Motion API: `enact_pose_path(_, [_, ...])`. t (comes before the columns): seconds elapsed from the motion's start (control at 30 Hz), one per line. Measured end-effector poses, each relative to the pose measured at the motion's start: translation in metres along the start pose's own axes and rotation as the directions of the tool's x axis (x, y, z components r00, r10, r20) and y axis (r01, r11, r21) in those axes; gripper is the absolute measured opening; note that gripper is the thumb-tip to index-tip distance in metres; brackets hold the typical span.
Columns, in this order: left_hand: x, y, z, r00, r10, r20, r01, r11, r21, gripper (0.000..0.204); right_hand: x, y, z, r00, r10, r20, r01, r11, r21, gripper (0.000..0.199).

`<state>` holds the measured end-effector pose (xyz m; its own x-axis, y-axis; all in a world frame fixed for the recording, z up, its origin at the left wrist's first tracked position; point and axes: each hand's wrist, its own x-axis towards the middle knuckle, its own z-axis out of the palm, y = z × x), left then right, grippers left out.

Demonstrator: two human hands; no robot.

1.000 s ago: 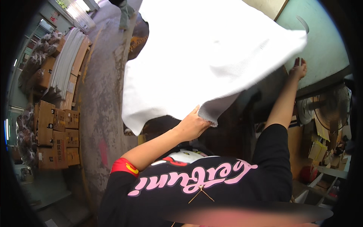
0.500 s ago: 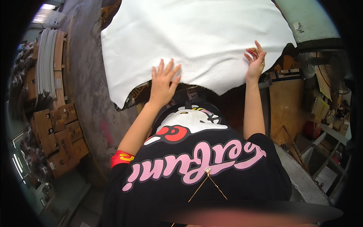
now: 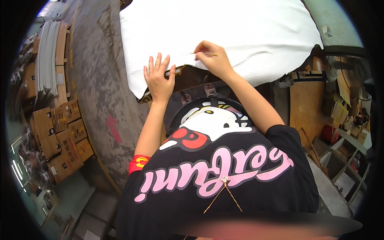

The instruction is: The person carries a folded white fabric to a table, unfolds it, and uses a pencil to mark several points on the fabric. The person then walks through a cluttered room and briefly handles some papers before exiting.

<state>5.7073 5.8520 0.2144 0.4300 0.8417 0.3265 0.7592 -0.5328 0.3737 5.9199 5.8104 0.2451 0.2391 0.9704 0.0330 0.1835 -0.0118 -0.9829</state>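
so, at the far left, brown cardboard boxes (image 3: 60, 136) stand stacked beside the grey floor (image 3: 94, 80). next comes the white, grained sheet (image 3: 172, 24), spread over a dark brown surface (image 3: 194, 78). the left hand (image 3: 160, 82) lies at its near edge, fingers fanned apart. to the right, the right hand (image 3: 215, 61) has its fingers pinched on a thin yellowish stick (image 3: 211, 54) above the sheet; i cannot tell whether the tip touches.
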Motion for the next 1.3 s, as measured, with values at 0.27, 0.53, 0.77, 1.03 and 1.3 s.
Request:
enact_pose_path(0.27, [0.000, -0.002, -0.001, 1.000, 0.009, -0.021, -0.010, 0.999, -0.051, 0.031, 0.018, -0.005, 0.052, 0.977, -0.210, -0.040, 0.159, 0.838, -0.522, 0.012])
enact_pose_path(0.53, [0.000, -0.001, 0.002, 0.998, 0.035, -0.043, -0.037, 0.998, -0.046, 0.031, 0.015, 0.008, -0.027, 0.932, -0.004, -0.362, -0.189, 0.847, -0.496, 0.016])
enact_pose_path(0.77, [-0.001, 0.000, -0.001, 0.999, 0.043, -0.033, -0.045, 0.998, -0.047, 0.031, -0.009, 0.026, -0.122, 0.741, 0.111, -0.662, -0.453, 0.811, -0.370, 0.017])
enact_pose_path(1.03, [0.004, 0.001, 0.002, 0.998, 0.042, -0.039, -0.043, 0.998, -0.040, 0.032, -0.051, 0.060, -0.221, 0.534, 0.067, -0.843, -0.581, 0.753, -0.308, 0.021])
enact_pose_path(1.3, [0.000, -0.001, 0.001, 0.998, 0.034, -0.045, -0.036, 0.999, -0.040, 0.032, -0.107, 0.059, -0.276, 0.391, -0.058, -0.919, -0.701, 0.628, -0.338, 0.021])
